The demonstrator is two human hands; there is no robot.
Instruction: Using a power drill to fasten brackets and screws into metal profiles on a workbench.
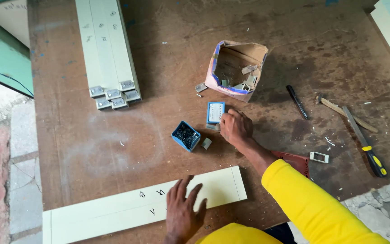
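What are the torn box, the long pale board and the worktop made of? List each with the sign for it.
Torn box: cardboard, brown raw inside, ragged printed edges.
Long pale board under the left hand: probably laminated or painted wood panel; smooth matte cream face, pen marks.
Worktop: likely plywood or hardboard; brown, scuffed, stained and dusty.

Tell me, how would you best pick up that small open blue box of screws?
Grip the blue box by two opposite side walls, coming straight down from above. It sits upright and open-topped, full of dark screws, so keeping it level avoids spilling. Its sides stand clear of the right hand.
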